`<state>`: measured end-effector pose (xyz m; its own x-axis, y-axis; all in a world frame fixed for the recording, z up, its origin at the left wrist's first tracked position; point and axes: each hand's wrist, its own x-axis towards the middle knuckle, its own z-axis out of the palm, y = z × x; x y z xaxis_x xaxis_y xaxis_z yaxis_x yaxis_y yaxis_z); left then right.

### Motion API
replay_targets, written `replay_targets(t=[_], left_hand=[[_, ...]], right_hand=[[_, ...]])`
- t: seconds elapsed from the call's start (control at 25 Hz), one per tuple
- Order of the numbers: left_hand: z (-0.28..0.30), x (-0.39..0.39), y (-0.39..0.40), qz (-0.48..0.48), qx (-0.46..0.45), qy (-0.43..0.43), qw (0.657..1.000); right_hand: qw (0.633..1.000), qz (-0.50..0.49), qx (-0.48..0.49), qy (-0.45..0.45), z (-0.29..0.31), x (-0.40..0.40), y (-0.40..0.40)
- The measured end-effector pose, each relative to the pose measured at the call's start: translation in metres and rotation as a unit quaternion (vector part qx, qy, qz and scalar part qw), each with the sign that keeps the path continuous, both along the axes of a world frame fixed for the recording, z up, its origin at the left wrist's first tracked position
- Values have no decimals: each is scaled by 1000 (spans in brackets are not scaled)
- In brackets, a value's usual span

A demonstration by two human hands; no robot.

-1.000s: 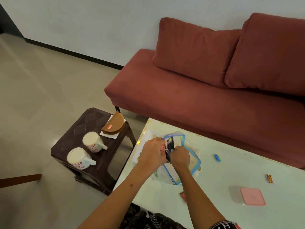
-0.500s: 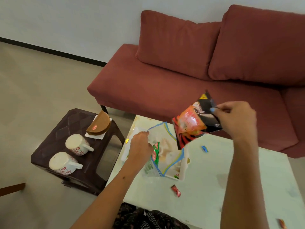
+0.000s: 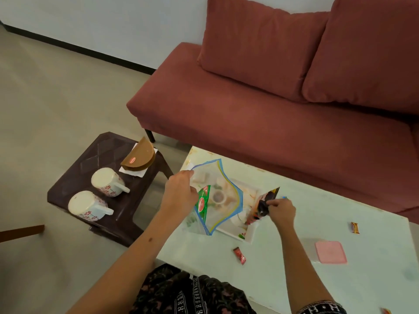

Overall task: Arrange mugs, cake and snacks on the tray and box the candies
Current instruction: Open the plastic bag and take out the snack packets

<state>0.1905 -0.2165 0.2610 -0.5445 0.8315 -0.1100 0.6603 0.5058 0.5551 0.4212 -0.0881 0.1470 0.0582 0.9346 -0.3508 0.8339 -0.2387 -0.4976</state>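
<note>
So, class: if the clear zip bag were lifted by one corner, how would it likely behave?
Probably floppy: the clear zip bag already sags and creases under the left hand. Likely light, being thin film. The green packet inside might slide.

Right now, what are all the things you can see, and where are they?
Mugs: two, white with red flowers, on the side table.
Cake: one, brown half-round, on the side table's far corner.
Side table: one, dark brown, left.
Tray: one, white, on the pale table.
Zip bag: one, clear, blue-edged, over the tray.
Snack packets: green in the bag; orange-black over the tray.
Candies: red, brown, on the table.
Box: one, pink lid, right.
Sofa: red.
Left hand: holds the bag.
Right hand: holds the orange-black packet.
</note>
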Motion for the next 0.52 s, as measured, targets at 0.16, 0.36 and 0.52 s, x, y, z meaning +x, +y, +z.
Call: replay_targets(t=[0.16, 0.36, 0.52], left_hand=[[1, 3, -2, 8, 28, -6, 1000], [0, 8, -1, -12, 36, -23, 999], [0, 16, 6, -28, 25, -39, 999]], right_hand=[[996, -26, -78, 44, -56, 8, -19], [985, -73, -155, 26, -74, 33, -21], [983, -82, -159, 50, -34, 25, -5]])
